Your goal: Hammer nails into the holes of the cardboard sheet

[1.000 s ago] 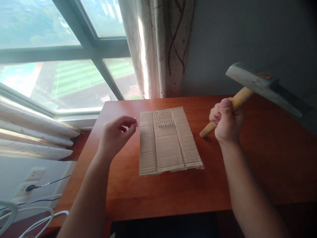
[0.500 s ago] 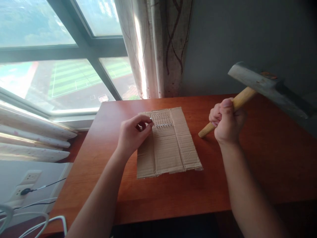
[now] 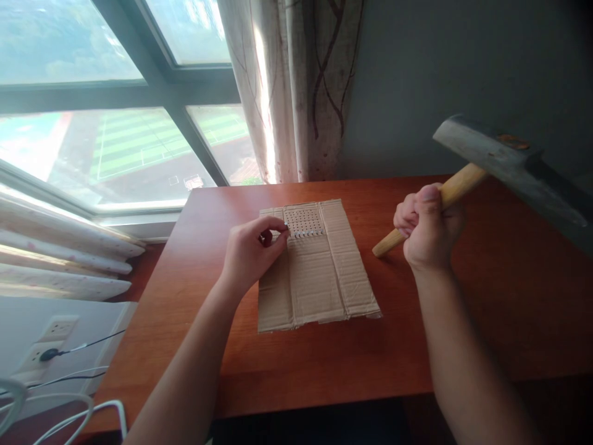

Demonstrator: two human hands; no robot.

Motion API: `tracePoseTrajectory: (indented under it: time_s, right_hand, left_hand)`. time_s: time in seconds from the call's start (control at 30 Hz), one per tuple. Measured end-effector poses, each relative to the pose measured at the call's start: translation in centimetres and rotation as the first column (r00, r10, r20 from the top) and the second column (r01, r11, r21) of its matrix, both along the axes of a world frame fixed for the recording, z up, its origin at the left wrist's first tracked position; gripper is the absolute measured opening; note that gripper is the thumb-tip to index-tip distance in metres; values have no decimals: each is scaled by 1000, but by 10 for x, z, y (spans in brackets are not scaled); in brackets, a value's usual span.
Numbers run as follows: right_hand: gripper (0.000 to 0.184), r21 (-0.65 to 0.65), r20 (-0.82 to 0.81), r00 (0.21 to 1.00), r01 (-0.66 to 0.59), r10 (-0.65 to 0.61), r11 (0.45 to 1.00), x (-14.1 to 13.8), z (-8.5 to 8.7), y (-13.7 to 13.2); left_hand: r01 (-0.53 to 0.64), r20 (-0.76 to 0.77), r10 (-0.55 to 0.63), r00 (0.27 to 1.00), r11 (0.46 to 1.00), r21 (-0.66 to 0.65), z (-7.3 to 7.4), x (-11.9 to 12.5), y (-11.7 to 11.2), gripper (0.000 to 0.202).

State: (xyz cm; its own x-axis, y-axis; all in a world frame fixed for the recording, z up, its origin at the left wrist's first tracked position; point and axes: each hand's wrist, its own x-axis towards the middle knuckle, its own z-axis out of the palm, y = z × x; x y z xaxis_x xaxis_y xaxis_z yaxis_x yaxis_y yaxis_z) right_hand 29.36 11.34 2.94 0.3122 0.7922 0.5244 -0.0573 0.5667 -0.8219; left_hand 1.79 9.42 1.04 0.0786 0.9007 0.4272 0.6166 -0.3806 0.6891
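A flattened cardboard sheet (image 3: 319,272) lies on the red-brown wooden table (image 3: 486,309). Near its far end is a grid of small holes with a row of several nails (image 3: 306,233) standing in it. My left hand (image 3: 252,253) rests on the sheet's left side, thumb and forefinger pinched on a small nail at the left end of that row. My right hand (image 3: 428,232) is closed round the wooden handle of a hammer (image 3: 504,162). The hammer's grey metal head is raised above the table at the right, away from the cardboard.
A window (image 3: 115,111) and a patterned curtain (image 3: 301,86) stand behind the table, a grey wall (image 3: 440,80) to the right. At lower left are a wall socket (image 3: 46,346) with a plug and white cables (image 3: 55,414).
My left hand has moved right from the bare table onto the cardboard, bringing the pinched nail to the left end of the nail row. The hammer has stayed raised.
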Motion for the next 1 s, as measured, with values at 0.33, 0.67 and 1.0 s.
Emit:
tracePoseTrajectory:
  time_s: [0.33, 0.67, 1.0]
  right_hand:
    - [55, -14, 27, 1000, 10, -10, 1000, 0, -1, 0]
    - [54, 3, 15, 1000, -2, 2, 1000, 0, 0, 0]
    - [53, 6, 15, 1000, -2, 2, 1000, -1, 1, -1]
  left_hand:
    - [-24, -26, 24, 999, 1000, 20, 1, 1, -1, 7]
    - [-21, -29, 21, 999, 1000, 23, -1, 0, 0, 6]
    - [-22, -22, 23, 999, 999, 23, 1, 2, -1, 6]
